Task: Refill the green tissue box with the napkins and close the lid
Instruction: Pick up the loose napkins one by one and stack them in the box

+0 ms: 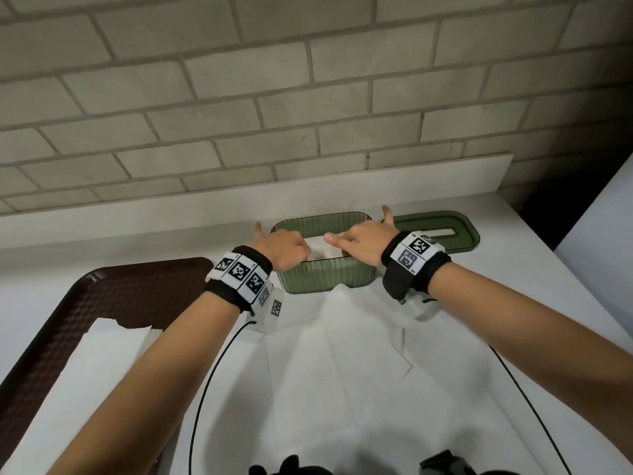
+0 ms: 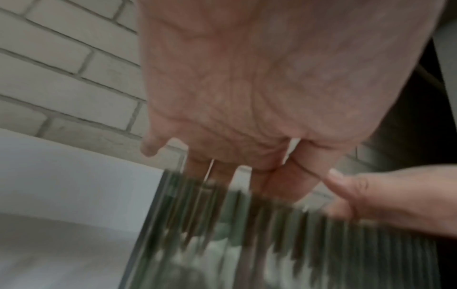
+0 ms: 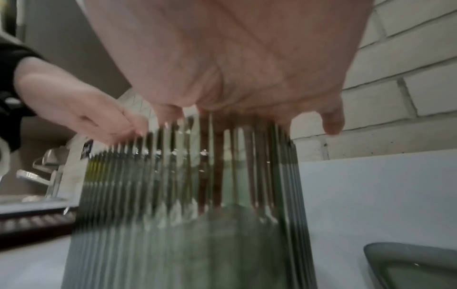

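**Both hands in open box, lid off**

The box (image 1: 325, 275), of translucent green plastic with vertically ribbed walls and rounded corners, is seen standing on the white counter (image 1: 137, 231) near the brick wall (image 1: 274, 80). Its top is open. White napkins (image 1: 325, 246) are seen inside it, the stack showing pale through the ribbing in both wrist views.

The left hand (image 1: 282, 248) is placed over the left part of the opening; its fingers (image 2: 284, 181) are extended down into the box, thumb held out apart. They touch the napkins; whether anything is pinched cannot be told. The right hand (image 1: 363, 243) is laid over the right part, fingers straight and reaching into the box, thumb lifted toward the wall. No grip is seen.

The lid (image 1: 442, 234), darker green, smooth, rounded-rectangular with a long slot, is seen lying flat on the counter just right of the box.

A large unfolded white paper sheet (image 1: 359, 371), creased, is spread on the counter in front of the box, its far edge touching the box's near wall. A brown tray (image 1: 113, 289) with a woven-pattern surface is at the left; torn white paper (image 1: 96, 365) lies on it.

Black wristbands (image 1: 416, 265) carry square black-and-white coded tags; "R5" is read on the right band. Other lettering is too small to read.
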The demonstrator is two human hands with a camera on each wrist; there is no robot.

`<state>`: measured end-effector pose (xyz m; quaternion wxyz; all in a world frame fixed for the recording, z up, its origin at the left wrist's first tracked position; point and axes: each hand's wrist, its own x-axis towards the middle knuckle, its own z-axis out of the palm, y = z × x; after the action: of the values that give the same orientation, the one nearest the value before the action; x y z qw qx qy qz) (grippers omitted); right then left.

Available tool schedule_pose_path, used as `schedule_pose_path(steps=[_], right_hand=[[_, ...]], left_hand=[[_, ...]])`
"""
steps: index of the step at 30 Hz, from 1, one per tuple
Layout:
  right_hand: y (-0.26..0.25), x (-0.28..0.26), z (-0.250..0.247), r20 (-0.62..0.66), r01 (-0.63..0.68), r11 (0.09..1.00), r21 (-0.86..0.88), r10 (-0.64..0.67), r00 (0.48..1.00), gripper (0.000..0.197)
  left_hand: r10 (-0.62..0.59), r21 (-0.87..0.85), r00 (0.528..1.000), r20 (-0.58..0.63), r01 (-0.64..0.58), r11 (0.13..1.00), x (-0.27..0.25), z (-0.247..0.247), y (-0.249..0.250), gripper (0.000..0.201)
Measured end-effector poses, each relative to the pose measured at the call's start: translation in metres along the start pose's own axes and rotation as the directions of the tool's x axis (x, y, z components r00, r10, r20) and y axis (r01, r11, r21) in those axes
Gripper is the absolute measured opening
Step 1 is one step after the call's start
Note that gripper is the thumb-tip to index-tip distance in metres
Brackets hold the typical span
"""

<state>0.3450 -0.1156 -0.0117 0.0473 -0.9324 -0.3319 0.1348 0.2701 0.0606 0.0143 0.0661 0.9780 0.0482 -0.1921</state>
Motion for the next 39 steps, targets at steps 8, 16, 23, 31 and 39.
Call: schedule_pose_path(steps=[8, 16, 23, 31, 39], right_hand=[[0.005, -0.073, 0.001, -0.565, 0.186, 0.944, 0.274, 0.001, 0.825, 0.024], [-0.004, -0.095, 0.071, -0.047, -0.041, 0.936, 0.349, 0.062, 0.997, 0.036], [-0.025, -0.088, 0.072, 0.086, -0.163, 0.893, 0.419, 0.139, 0.987, 0.089], [-0.017, -0.093, 0.070, -0.020, -0.082, 0.776, 0.626, 0.121, 0.992, 0.017], [-0.001, -0.134, 0.019, -0.415, 0.239, 0.557, 0.796, 0.214, 0.885, 0.016]], left_hand=[[0.081, -0.200, 0.817, -0.570, -0.233, 0.952, -0.088, 0.020, -0.019, 0.022], [-0.088, -0.166, 0.996, -0.011, 0.085, 0.982, -0.101, 0.112, -0.024, 0.090], [-0.162, -0.218, 0.986, 0.047, 0.168, 0.961, -0.094, 0.121, -0.013, 0.075], [-0.207, -0.713, 0.956, -0.208, -0.003, 0.701, -0.111, 0.119, -0.029, 0.042], [-0.247, -0.978, 0.964, -0.100, -0.141, -0.152, -0.135, 0.109, -0.040, 0.024]])
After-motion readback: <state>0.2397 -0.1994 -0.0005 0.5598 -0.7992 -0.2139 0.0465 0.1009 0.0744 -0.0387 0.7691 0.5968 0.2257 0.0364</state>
